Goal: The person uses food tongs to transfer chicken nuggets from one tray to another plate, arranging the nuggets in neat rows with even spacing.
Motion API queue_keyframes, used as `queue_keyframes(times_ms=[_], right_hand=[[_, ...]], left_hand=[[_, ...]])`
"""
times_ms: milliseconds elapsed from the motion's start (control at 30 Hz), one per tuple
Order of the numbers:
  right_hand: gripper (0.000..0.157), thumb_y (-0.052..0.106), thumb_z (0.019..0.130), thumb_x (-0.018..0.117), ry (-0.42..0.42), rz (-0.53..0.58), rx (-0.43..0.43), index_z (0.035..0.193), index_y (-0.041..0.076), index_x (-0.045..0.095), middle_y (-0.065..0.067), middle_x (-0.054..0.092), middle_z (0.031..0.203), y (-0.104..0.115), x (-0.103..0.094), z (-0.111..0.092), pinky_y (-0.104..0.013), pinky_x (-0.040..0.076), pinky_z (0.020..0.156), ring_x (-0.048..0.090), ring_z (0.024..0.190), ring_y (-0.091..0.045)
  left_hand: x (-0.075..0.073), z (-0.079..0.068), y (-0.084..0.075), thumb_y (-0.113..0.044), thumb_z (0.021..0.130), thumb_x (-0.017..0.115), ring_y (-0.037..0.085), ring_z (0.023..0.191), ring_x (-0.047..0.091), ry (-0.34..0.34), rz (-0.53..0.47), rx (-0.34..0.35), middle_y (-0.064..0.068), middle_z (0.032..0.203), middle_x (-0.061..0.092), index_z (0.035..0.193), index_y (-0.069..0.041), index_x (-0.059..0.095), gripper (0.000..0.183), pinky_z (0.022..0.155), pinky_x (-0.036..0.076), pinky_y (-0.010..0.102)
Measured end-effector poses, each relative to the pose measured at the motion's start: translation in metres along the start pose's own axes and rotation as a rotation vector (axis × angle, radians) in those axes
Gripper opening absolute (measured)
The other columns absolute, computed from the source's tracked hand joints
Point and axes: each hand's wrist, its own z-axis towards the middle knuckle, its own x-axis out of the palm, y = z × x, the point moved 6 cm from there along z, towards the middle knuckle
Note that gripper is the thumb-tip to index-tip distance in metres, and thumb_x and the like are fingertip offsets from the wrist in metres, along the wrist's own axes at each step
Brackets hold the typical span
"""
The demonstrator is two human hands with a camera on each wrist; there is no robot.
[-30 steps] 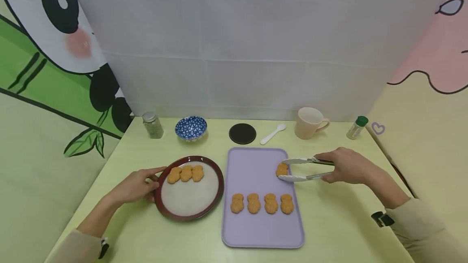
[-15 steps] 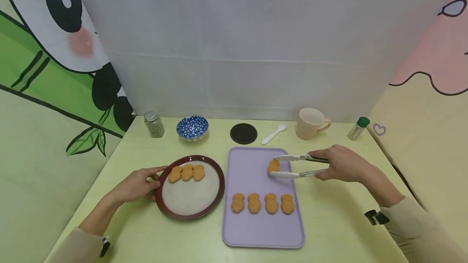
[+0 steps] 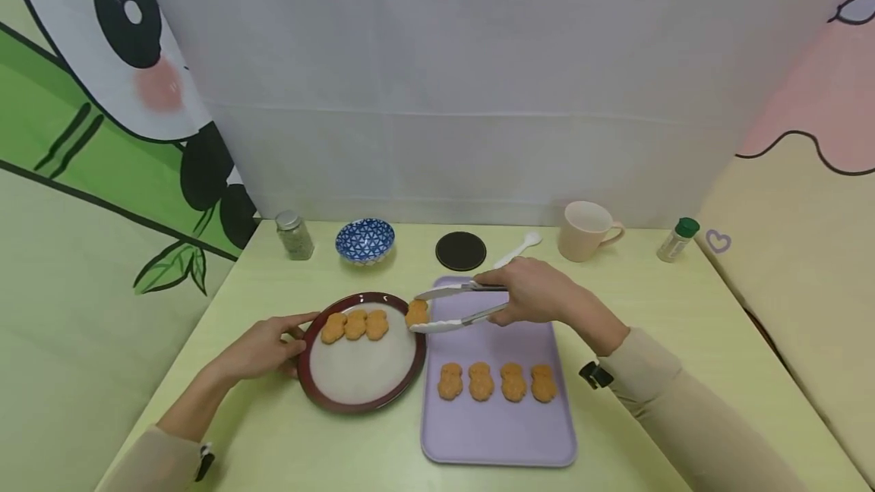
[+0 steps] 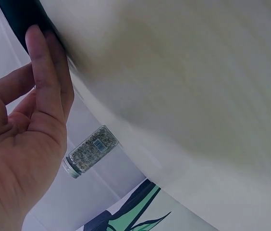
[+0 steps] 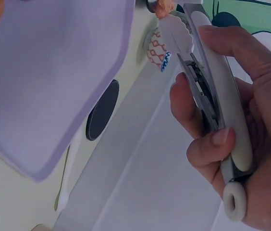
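My right hand [image 3: 533,291] holds a pair of tongs [image 3: 472,319] with white scalloped tips. Between the tips is one golden-brown, figure-shaped nugget [image 3: 417,313], at the gap between the plate's right rim and the tray. In the right wrist view the fingers and thumb wrap the tongs' pale handle [image 5: 229,96]. My left hand [image 3: 263,348] grips the left rim of a round plate [image 3: 320,393] with a dark red-brown edge. Fingers [image 4: 46,72] touch the dark rim in the left wrist view. A row of 3 nuggets [image 3: 355,324] lies on the plate's upper part.
The purple tray [image 3: 499,439] bears several nuggets [image 3: 481,382] in a row. Behind stand a spice jar [image 3: 295,238], a blue patterned bowl [image 3: 365,241], a black coaster [image 3: 461,250], a white spoon [image 3: 519,247], a pink mug [image 3: 585,232] and a green-capped bottle [image 3: 678,240].
My right hand has carried the nugget in the tongs leftward, from the tray's upper right across to the plate's right rim. The left hand stays at the plate; the view has shifted slightly.
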Motion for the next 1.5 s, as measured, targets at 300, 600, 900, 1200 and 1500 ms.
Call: queue_keyframes(times_ms=[300,600,900,1200,1500], right_hand=[[0.046,0.037,0.071,0.075,0.067,-0.066,0.025,0.114,0.027,0.065,0.016,0.058,0.079,0.017,0.017,0.023,-0.031,0.044,0.06,0.05,0.066,-0.01],[0.053,0.04,0.071,0.077,0.102,-0.136,0.029,0.12,0.026,0.063,0.014,0.059,0.081,0.023,0.02,0.03,-0.03,0.044,0.058,0.051,0.065,-0.009],[0.054,0.039,0.07,0.077,0.083,-0.095,0.03,0.12,0.025,0.063,0.013,0.063,0.086,0.021,0.02,0.027,-0.031,0.046,0.061,0.054,0.069,-0.009],[0.059,0.04,0.069,0.077,0.031,0.005,0.033,0.123,0.022,0.063,0.013,0.065,0.096,0.014,0.0,-0.015,-0.029,0.047,0.067,0.057,0.076,-0.005],[0.065,0.036,0.066,0.079,0.08,0.077,0.098,0.125,0.016,0.063,0.008,0.063,0.117,0.02,0.003,-0.067,-0.034,0.049,0.076,0.061,0.092,-0.01]], left_hand=[[0.005,0.002,-0.003,-0.001,0.091,0.053,0.02,0.062,0.063,0.002,-0.004,0.0,0.013,0.097,0.06,0.143,-0.009,0.041,0.054,0.054,0.051,0.033],[0.004,-0.001,-0.005,-0.001,0.091,0.053,0.021,0.062,0.063,-0.006,-0.005,0.001,0.014,0.098,0.06,0.143,-0.009,0.042,0.053,0.052,0.05,0.033],[0.005,-0.002,-0.002,-0.001,0.091,0.053,0.021,0.061,0.063,-0.002,-0.004,0.023,0.013,0.096,0.06,0.143,-0.009,0.042,0.054,0.05,0.047,0.03],[0.004,-0.002,-0.004,-0.001,0.091,0.052,0.021,0.061,0.064,0.005,0.0,0.027,0.013,0.096,0.06,0.143,-0.01,0.041,0.054,0.05,0.047,0.031],[0.0,-0.003,-0.005,-0.001,0.091,0.052,0.02,0.061,0.063,-0.004,0.029,0.021,0.014,0.097,0.06,0.143,-0.009,0.041,0.054,0.051,0.047,0.031]])
